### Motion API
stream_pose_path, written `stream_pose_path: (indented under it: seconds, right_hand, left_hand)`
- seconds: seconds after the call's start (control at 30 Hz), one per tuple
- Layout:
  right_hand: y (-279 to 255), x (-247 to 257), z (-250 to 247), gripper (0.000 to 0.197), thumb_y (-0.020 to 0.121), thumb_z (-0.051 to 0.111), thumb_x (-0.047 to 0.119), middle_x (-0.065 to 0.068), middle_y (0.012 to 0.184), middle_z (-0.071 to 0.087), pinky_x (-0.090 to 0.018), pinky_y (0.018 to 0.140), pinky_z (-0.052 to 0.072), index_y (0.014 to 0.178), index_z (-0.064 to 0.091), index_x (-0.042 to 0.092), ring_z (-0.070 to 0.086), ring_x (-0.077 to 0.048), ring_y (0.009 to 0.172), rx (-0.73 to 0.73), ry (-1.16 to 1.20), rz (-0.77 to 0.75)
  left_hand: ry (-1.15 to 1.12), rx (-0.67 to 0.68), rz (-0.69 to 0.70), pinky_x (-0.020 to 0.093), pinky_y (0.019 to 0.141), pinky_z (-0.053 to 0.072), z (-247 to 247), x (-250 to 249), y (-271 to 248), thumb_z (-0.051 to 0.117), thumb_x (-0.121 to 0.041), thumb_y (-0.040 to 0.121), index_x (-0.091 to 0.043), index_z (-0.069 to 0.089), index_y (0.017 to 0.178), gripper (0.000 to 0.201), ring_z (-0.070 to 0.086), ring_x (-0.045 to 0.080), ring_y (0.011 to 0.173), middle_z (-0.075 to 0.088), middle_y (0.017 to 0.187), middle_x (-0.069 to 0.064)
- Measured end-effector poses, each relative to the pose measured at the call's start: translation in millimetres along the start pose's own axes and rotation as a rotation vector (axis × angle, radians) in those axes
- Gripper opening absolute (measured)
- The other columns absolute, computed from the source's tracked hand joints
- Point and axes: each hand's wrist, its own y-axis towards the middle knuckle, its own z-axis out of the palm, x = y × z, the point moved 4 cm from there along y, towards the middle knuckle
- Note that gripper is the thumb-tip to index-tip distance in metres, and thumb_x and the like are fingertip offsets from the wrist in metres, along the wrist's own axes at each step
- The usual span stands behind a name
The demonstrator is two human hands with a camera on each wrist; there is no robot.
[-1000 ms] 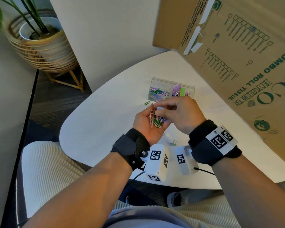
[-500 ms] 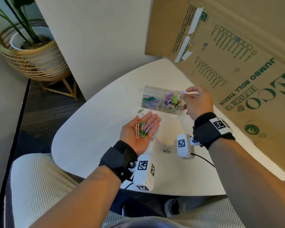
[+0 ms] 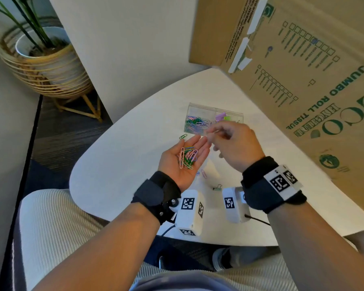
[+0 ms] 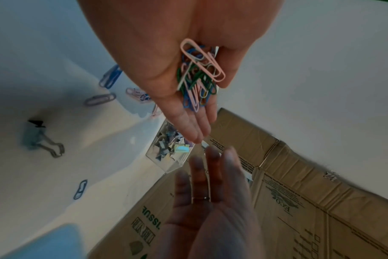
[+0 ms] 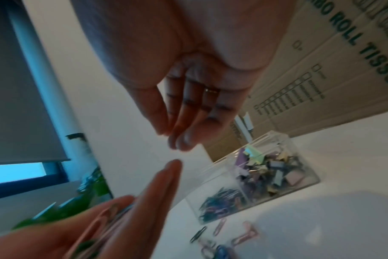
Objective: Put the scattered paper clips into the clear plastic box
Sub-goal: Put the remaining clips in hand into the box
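Note:
My left hand (image 3: 194, 147) lies palm up above the white table, fingers straight, carrying a small heap of pink, green and blue paper clips (image 3: 187, 157) (image 4: 198, 77). My right hand (image 3: 215, 134) hovers just past the left fingertips, thumb close to the straight fingers (image 5: 184, 122), with nothing seen between them. The clear plastic box (image 3: 194, 109) (image 5: 304, 157) stands right behind both hands, holding paper clips in its left compartment and binder clips in its right. Loose clips remain on the table: a green one (image 3: 183, 136), a pink one (image 3: 203, 173), blue ones (image 4: 110, 77).
A large cardboard box (image 3: 303, 80) leans over the table's right side, close to the plastic box. A green binder clip (image 3: 218, 187) (image 4: 42, 140) lies near my wrists. A potted plant (image 3: 44, 59) stands on the floor at far left. The table edge (image 3: 76, 175) curves round on my left.
A second ago my right hand was picking at the clips in my left palm. It then went to the box's right end and has now come back, empty, to the left fingertips.

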Motion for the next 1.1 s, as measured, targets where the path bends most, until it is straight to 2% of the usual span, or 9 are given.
stream_pose_path:
  seconds: [0.07, 0.17, 0.3, 0.43, 0.57, 0.7, 0.83, 0.97, 1.1]
  right_hand:
    - [-12, 9, 12, 0.005, 0.086, 0.069, 0.019, 0.008, 0.076, 0.07, -0.017, 0.061, 0.049, 0.089, 0.071, 0.022, 0.063, -0.004, 0.068, 0.159, -0.047, -0.012]
    - [-19, 13, 19, 0.025, 0.073, 0.081, 0.035, 0.007, 0.077, 0.068, -0.01, 0.06, 0.042, 0.093, 0.072, 0.024, 0.057, -0.001, 0.066, 0.227, -0.229, -0.026]
    - [-19, 18, 34, 0.034, 0.071, 0.08, 0.039, 0.003, 0.081, 0.064, -0.024, 0.061, 0.042, 0.1, 0.07, 0.025, 0.057, -0.015, 0.075, 0.286, -0.428, -0.012]
    - [-22, 22, 51, 0.023, 0.082, 0.067, 0.02, 0.001, 0.086, 0.066, -0.026, 0.069, 0.046, 0.105, 0.07, 0.025, 0.061, -0.019, 0.084, 0.298, -0.506, -0.04]
    - [-19, 24, 46, 0.032, 0.08, 0.073, 0.014, 0.006, 0.089, 0.062, -0.028, 0.083, 0.051, 0.11, 0.071, 0.025, 0.063, -0.015, 0.085, 0.202, -0.335, -0.035]
    - [-17, 19, 37, 0.033, 0.075, 0.08, 0.006, -0.002, 0.079, 0.067, -0.032, 0.075, 0.057, 0.104, 0.072, 0.02, 0.067, -0.019, 0.065, 0.153, 0.015, 0.075]
    - [-21, 13, 35, 0.03, 0.074, 0.08, 0.001, -0.012, 0.079, 0.072, -0.038, 0.072, 0.061, 0.094, 0.072, 0.022, 0.071, -0.034, 0.071, 0.132, 0.22, 0.145]
    - [-19, 16, 30, 0.03, 0.075, 0.076, -0.007, -0.009, 0.074, 0.073, -0.028, 0.064, 0.061, 0.081, 0.074, 0.022, 0.068, -0.021, 0.066, 0.138, 0.431, 0.157]
    - [-6, 19, 20, 0.027, 0.075, 0.075, -0.009, -0.01, 0.073, 0.072, -0.026, 0.062, 0.06, 0.093, 0.071, 0.01, 0.067, -0.015, 0.059, 0.093, 0.512, 0.167]
  left_hand:
    - [0.039, -0.001, 0.008, 0.039, 0.084, 0.056, 3, 0, 1, 0.032, -0.031, 0.102, 0.001, 0.056, 0.123, 0.045, 0.066, 0.031, 0.099, 0.064, 0.115, 0.021]
    - [0.046, -0.009, 0.014, 0.036, 0.062, 0.06, 7, 1, -1, 0.028, -0.033, 0.103, 0.001, 0.059, 0.116, 0.048, 0.071, 0.031, 0.077, 0.064, 0.107, 0.021]
    - [0.062, -0.023, 0.027, 0.044, 0.109, 0.038, 2, 7, 3, 0.03, -0.033, 0.102, -0.002, 0.062, 0.116, 0.047, 0.056, 0.032, 0.118, 0.061, 0.124, 0.019]
    - [0.031, -0.004, 0.01, 0.046, 0.115, 0.027, 0, 12, 7, 0.031, -0.035, 0.101, -0.005, 0.057, 0.126, 0.047, 0.046, 0.032, 0.13, 0.056, 0.134, 0.018]
    - [-0.021, 0.038, 0.034, 0.042, 0.108, 0.037, 3, 5, 8, 0.031, -0.035, 0.101, -0.005, 0.058, 0.123, 0.046, 0.055, 0.031, 0.119, 0.059, 0.127, 0.019]
    - [0.016, 0.031, 0.068, 0.038, 0.094, 0.041, 6, -6, 5, 0.03, -0.034, 0.1, -0.004, 0.063, 0.113, 0.047, 0.057, 0.033, 0.111, 0.061, 0.122, 0.016]
    - [0.016, 0.011, 0.059, 0.038, 0.085, 0.046, 4, -4, 3, 0.029, -0.034, 0.101, -0.003, 0.059, 0.121, 0.048, 0.06, 0.033, 0.102, 0.059, 0.127, 0.018]
    - [0.013, -0.007, 0.064, 0.033, 0.066, 0.058, 1, -5, 0, 0.028, -0.034, 0.101, -0.001, 0.057, 0.123, 0.049, 0.061, 0.034, 0.098, 0.056, 0.124, 0.023]
    - [0.004, -0.046, 0.093, 0.038, 0.088, 0.051, -4, -10, 0, 0.032, -0.03, 0.101, 0.001, 0.061, 0.116, 0.044, 0.067, 0.029, 0.087, 0.067, 0.104, 0.019]
